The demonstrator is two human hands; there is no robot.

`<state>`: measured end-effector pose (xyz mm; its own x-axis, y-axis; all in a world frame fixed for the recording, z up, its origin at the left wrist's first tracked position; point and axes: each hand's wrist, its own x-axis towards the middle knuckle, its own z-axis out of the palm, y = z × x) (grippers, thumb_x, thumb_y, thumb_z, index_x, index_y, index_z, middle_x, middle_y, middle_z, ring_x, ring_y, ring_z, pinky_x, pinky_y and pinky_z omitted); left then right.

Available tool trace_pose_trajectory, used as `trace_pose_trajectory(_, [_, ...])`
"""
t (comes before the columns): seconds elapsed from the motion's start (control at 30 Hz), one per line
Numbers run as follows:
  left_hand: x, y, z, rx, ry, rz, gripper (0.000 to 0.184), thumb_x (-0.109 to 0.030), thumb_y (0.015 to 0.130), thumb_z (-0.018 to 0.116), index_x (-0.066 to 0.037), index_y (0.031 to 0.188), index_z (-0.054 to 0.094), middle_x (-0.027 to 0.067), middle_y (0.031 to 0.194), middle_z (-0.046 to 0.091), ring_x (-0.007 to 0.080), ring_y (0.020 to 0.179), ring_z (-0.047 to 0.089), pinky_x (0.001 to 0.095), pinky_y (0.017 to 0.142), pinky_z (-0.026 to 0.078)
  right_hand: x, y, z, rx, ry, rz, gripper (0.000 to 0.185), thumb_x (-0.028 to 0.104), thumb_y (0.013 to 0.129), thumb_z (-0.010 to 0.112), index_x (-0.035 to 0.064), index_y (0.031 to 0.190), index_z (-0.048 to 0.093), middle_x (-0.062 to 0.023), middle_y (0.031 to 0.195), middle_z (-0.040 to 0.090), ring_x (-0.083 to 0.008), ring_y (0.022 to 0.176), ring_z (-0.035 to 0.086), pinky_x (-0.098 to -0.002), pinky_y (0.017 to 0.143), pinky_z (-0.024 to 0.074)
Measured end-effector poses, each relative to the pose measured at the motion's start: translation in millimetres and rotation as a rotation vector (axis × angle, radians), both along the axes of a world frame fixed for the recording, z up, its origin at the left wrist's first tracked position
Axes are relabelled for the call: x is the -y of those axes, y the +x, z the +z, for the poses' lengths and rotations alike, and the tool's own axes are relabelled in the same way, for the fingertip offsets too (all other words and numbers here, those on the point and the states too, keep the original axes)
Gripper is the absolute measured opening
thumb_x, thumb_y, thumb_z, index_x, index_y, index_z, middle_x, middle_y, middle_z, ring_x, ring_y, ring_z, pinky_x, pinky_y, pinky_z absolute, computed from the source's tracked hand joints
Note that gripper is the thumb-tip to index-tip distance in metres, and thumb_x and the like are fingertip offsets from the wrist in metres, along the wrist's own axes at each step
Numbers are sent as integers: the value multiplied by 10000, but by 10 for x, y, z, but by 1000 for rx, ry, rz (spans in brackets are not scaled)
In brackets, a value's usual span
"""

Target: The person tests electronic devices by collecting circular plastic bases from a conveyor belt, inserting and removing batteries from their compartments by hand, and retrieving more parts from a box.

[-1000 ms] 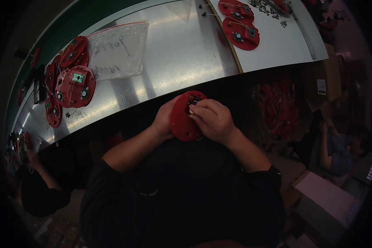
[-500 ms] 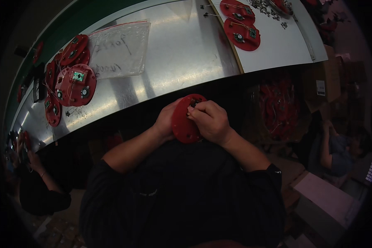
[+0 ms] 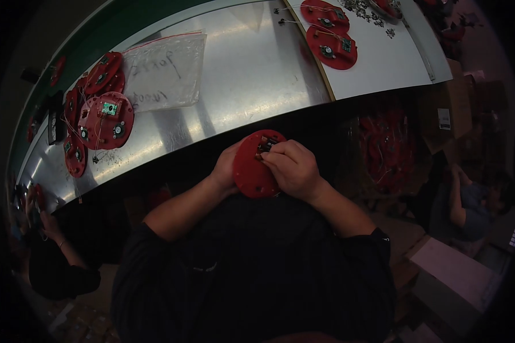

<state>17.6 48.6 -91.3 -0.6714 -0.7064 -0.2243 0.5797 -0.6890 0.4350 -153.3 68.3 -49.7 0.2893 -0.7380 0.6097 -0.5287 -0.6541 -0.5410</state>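
Observation:
A round red disc (image 3: pixel 250 171) is held in front of my torso, below the table's front edge. My left hand (image 3: pixel 228 167) grips its left side, with the fingers hidden behind it. Over the disc's right side, my right hand (image 3: pixel 294 169) is closed in a pinch beside a dark rectangular recess (image 3: pixel 266 144) near the top. Whatever sits between the fingertips is too small to name.
Red discs with green boards (image 3: pixel 110 108) and wires lie on the metal table (image 3: pixel 252 68) at left, beside a clear plastic bag (image 3: pixel 165 71). More discs (image 3: pixel 332 48) and small metal parts lie on a white board at right. Other people sit far left and right.
The red disc has turned slightly, so more of its face and the dark recess show. My right hand's pinch has shifted a little at the recess.

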Motion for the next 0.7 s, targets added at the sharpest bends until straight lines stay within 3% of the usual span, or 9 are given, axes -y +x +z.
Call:
trace_pose_trajectory(0.13, [15,7,49,21,-3,19,359,-200,973,311,5,1219,475,159,1135,570,253,1004,590,367,892,491,-32,-106,90,93,-37,-3,126,1,738,664,8,849,605,-92,770,563,-223,609,563,-284,549,489])
trace_pose_trajectory(0.23, [38,4,119,18,-46,-10,366,-199,969,326,13,1232,465,172,1159,565,269,1026,589,389,906,487,-98,-194,111,217,54,-105,185,-7,786,621,-6,967,583,-110,889,581,-196,745,592,-274,642,497])
trace_pose_trajectory(0.3, [65,-17,212,30,-41,3,366,-192,962,338,17,1236,462,175,1171,562,274,1040,584,394,906,488,-95,-239,-46,551,282,-214,264,22,842,587,-13,1097,528,-113,1035,566,-157,931,567,-273,759,481])
trace_pose_trajectory(0.33, [79,-34,256,29,-52,-5,366,-192,962,338,17,1236,462,175,1171,562,274,1040,584,394,906,488,-109,-221,-97,758,456,-183,293,28,890,497,-2,1180,475,-109,1179,519,-163,1045,517,-297,904,427])
trace_pose_trajectory(0.37, [95,-55,299,-31,-43,13,367,-193,960,343,22,1233,463,177,1168,563,275,1038,584,396,907,487,-96,-224,-114,760,442,-185,293,28,890,497,-2,1180,475,-109,1179,519,-163,1045,517,-297,904,427])
trace_pose_trajectory(0.43, [137,-69,314,-89,-41,26,369,-193,957,349,27,1229,464,178,1166,564,276,1036,584,397,907,486,-70,-227,-118,974,733,-168,309,47,899,502,1,1201,463,-110,1184,519,-179,1068,519,-301,908,435])
trace_pose_trajectory(0.57, [200,17,12,-148,-146,36,410,-244,950,363,23,1250,444,193,1207,533,298,1074,560,417,928,467,-78,-214,-101,952,762,-133,328,59,902,506,3,1219,447,-117,1199,511,-189,1098,509,-309,924,432])
trace_pose_trajectory(0.67, [218,15,-31,-162,-163,52,452,-296,952,345,7,1277,425,199,1243,507,318,1115,532,444,952,446,-95,-207,-81,986,766,-106,414,72,866,587,-8,1235,415,-132,1196,494,-177,1073,522,-302,906,452])
trace_pose_trajectory(0.7, [229,2,-24,-152,-153,66,461,-310,954,330,0,1282,422,197,1247,505,321,1122,526,450,957,441,-102,-204,-22,884,786,-84,506,67,839,607,-9,1277,367,-150,1224,475,-194,1101,510,-315,927,443])
